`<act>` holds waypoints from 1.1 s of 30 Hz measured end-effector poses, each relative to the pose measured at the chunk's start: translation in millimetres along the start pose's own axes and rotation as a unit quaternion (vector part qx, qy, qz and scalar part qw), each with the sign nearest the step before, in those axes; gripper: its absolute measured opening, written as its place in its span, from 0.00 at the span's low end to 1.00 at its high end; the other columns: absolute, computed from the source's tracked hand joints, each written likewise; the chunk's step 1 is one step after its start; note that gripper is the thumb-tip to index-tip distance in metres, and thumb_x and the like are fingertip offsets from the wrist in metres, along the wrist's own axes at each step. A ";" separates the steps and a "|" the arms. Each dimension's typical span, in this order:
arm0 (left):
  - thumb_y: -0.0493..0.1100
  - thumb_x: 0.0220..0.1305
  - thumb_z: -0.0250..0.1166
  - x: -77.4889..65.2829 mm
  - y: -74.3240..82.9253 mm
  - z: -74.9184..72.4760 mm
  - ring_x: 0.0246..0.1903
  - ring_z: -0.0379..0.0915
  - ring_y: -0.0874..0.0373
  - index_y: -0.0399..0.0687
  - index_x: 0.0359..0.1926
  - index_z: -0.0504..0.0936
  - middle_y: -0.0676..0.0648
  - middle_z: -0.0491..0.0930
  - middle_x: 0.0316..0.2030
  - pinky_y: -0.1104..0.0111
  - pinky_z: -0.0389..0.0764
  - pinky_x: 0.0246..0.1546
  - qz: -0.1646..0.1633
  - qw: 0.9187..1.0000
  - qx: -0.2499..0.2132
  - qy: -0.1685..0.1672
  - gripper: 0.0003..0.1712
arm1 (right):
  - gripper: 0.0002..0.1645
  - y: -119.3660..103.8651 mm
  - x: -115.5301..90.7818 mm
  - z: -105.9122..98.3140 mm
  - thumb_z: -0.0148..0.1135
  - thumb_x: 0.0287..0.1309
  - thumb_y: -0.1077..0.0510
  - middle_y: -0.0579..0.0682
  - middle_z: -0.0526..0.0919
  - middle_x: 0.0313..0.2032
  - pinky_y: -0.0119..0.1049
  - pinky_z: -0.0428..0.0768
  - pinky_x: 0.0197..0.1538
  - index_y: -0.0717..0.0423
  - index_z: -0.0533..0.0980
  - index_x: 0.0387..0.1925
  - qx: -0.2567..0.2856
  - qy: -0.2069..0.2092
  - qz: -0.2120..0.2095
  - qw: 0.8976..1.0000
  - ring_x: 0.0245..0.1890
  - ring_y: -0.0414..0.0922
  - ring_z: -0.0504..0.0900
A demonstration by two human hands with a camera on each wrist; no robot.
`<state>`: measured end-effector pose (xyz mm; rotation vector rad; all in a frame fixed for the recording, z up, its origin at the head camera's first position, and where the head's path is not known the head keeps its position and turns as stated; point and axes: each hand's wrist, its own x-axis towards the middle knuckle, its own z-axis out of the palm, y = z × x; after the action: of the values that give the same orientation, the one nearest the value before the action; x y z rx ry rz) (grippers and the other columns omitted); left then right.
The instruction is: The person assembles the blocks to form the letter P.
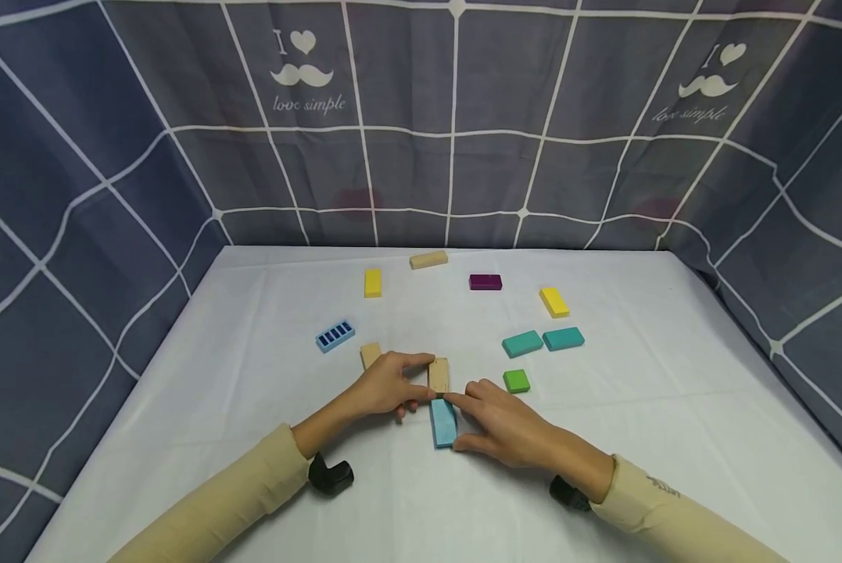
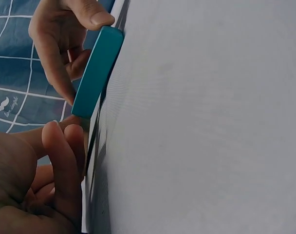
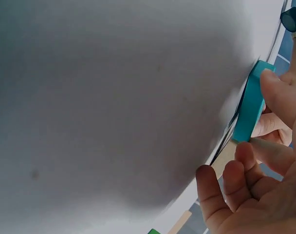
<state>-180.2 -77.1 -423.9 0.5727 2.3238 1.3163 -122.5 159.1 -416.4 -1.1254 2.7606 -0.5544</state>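
Observation:
Near the middle of the table, a plain wooden block (image 1: 438, 375) lies lengthwise with a blue block (image 1: 444, 424) at its near end. My left hand (image 1: 389, 385) pinches the wooden block, index finger at its far end and thumb at its near end. With thumb and index finger at opposite ends, my right hand (image 1: 508, 428) holds the blue block from the right. In the left wrist view the blue block (image 2: 98, 72) appears teal and thick, slightly tilted. The right wrist view shows the same block (image 3: 253, 101) between right thumb and fingers. Where the two blocks meet is partly covered by fingertips.
Another wooden block (image 1: 370, 354) lies behind the left hand, beside a blue block with dark stripes (image 1: 335, 336). Right of centre are two teal blocks (image 1: 522, 344) and a green block (image 1: 516, 381). Farther back lie yellow blocks (image 1: 373, 283), a purple block (image 1: 485, 282) and a wooden block (image 1: 429, 259).

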 end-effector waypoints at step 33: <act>0.41 0.63 0.70 -0.2 -3.9 3.1 0.07 0.69 0.61 0.39 0.66 0.73 0.49 0.76 0.14 0.70 0.72 0.11 0.026 0.999 0.014 0.018 0.32 | 0.36 2.0 0.6 1.4 0.68 0.59 0.41 0.41 0.71 0.33 0.30 0.68 0.34 0.56 0.76 0.63 -0.021 0.011 0.010 1.000 0.33 0.38 0.66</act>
<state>-179.0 -76.9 -428.7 0.6265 2.3737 1.3300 -123.9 159.6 -418.4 -1.1053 2.8116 -0.5123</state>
